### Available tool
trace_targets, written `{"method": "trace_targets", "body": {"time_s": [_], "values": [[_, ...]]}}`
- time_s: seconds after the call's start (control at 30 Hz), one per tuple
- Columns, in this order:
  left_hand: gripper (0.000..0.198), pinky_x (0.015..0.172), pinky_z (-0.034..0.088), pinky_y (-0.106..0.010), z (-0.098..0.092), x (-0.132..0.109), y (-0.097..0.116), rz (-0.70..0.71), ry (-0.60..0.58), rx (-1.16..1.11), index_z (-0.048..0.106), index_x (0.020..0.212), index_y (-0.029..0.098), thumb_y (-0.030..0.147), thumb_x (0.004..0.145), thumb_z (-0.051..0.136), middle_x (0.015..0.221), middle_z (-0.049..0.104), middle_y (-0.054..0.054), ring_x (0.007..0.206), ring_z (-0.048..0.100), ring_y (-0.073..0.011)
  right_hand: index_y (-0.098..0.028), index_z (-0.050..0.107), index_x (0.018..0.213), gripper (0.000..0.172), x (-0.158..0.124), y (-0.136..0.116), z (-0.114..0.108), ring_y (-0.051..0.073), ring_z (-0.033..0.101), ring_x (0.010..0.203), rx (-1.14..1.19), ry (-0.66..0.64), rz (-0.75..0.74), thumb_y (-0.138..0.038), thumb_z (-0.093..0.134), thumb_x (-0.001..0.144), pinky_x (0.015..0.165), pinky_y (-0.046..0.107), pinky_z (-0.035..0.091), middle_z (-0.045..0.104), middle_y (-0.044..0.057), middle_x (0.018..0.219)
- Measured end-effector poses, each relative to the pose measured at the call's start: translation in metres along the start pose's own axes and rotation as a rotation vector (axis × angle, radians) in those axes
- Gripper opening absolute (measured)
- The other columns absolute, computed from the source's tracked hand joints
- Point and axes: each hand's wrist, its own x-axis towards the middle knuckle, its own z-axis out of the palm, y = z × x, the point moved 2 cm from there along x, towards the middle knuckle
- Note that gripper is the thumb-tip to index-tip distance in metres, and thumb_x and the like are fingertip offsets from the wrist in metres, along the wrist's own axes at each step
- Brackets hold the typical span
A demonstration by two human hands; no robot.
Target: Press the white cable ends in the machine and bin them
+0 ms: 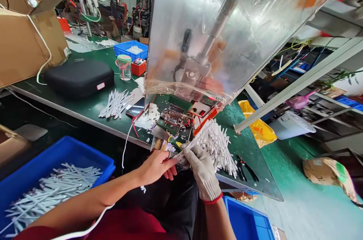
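**Your hands at the table, seen from your head-worn camera.** Your right hand (203,172), in a white knit glove with a red cuff, is pressed closed around a long white strip (195,141), which angles up and away from you. Your bare left hand (155,168) comes in from the left, curled closed beside the glove at the strip's near end; you cannot tell whether it pinches the strip, as that contact is hidden. Just beyond the glove lies a heap of white strips (217,149) on the green table (85,98), close to a pair of dark-handled pliers (246,169).

Beyond your hands, a circuit board (172,120) sits under a clear plastic sheet (184,35) hung on a machine. Further along the table are a smaller bundle of white strips (115,103), a smartphone (135,107), a black zip case (79,78), a glass jar (124,67), a red meter box (138,67) and a small blue crate (130,49). A large blue crate (68,150) of white strips stands at your left, below the table edge, and another blue crate (244,219) stands at your right. A yellow bag (256,124) lies past the table's far corner.
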Motion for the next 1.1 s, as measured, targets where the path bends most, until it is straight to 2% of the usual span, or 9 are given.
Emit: {"method": "trace_targets", "body": {"time_s": [0.23, 0.43, 0.6, 0.73, 0.8, 0.93, 1.1], "values": [[0.056, 0.054, 0.053, -0.029, -0.010, -0.007, -0.012, -0.117, -0.072, -0.114, 0.054, 0.076, 0.015, 0.070, 0.077, 0.064, 0.076, 0.074, -0.011, 0.061, 0.071, -0.0205, -0.017, 0.070, 0.089, 0.040, -0.003, 0.003, 0.020, 0.013, 0.052, 0.053, -0.034, -0.043, 0.044, -0.055, 0.072, 0.079, 0.049, 0.024, 0.043, 0.060, 0.000, 0.061], [0.052, 0.055, 0.052, -0.029, -0.015, -0.013, -0.017, -0.160, -0.077, -0.125, 0.058, 0.081, 0.014, 0.066, 0.079, 0.066, 0.075, 0.074, -0.010, 0.062, 0.072, -0.0213, -0.017, 0.068, 0.078, 0.037, -0.001, 0.015, 0.026, 0.013, 0.055, 0.051, -0.010, -0.077, 0.056, -0.054, 0.073, 0.079, 0.048, 0.024, 0.043, 0.063, 0.002, 0.060], [0.051, 0.057, 0.053, -0.029, -0.022, -0.022, -0.025, -0.195, -0.069, -0.169, 0.064, 0.094, 0.011, 0.059, 0.080, 0.068, 0.075, 0.074, -0.010, 0.064, 0.073, -0.0223, -0.016, 0.067, 0.078, 0.039, 0.023, 0.022, 0.024, 0.011, 0.052, 0.047, 0.179, -0.085, 0.117, -0.054, 0.076, 0.077, 0.046, 0.022, 0.040, 0.063, 0.002, 0.058], [0.052, 0.058, 0.053, -0.029, -0.028, -0.022, -0.033, -0.218, -0.001, -0.238, 0.065, 0.097, 0.010, 0.059, 0.078, 0.070, 0.078, 0.075, -0.011, 0.065, 0.074, -0.0228, -0.014, 0.066, 0.071, 0.037, 0.050, 0.025, 0.035, 0.007, 0.044, 0.043, 0.265, -0.151, 0.152, -0.047, 0.083, 0.068, 0.041, 0.019, 0.032, 0.058, -0.001, 0.054], [0.053, 0.058, 0.053, -0.027, -0.030, -0.021, -0.034, -0.222, 0.040, -0.268, 0.066, 0.097, 0.010, 0.059, 0.078, 0.071, 0.078, 0.075, -0.012, 0.065, 0.074, -0.0224, -0.014, 0.066, 0.070, 0.037, 0.060, 0.029, 0.042, 0.007, 0.044, 0.043, 0.302, -0.162, 0.178, -0.046, 0.085, 0.064, 0.041, 0.019, 0.033, 0.057, -0.001, 0.053], [0.053, 0.055, 0.052, -0.026, -0.030, -0.018, -0.033, -0.235, 0.056, -0.315, 0.067, 0.095, 0.010, 0.059, 0.076, 0.072, 0.075, 0.075, -0.012, 0.063, 0.074, -0.0227, -0.015, 0.064, 0.072, 0.036, 0.069, 0.041, 0.053, 0.009, 0.049, 0.044, 0.391, -0.177, 0.242, -0.044, 0.084, 0.065, 0.042, 0.021, 0.039, 0.060, -0.001, 0.058], [0.058, 0.047, 0.049, -0.025, -0.027, -0.015, -0.032, -0.251, 0.030, -0.292, 0.067, 0.080, 0.010, 0.068, 0.077, 0.064, 0.062, 0.072, -0.011, 0.053, 0.070, -0.0227, -0.016, 0.064, 0.074, 0.035, 0.075, 0.052, 0.054, 0.008, 0.045, 0.039, 0.408, -0.123, 0.261, -0.041, 0.084, 0.062, 0.037, 0.020, 0.035, 0.057, -0.003, 0.055]]}}
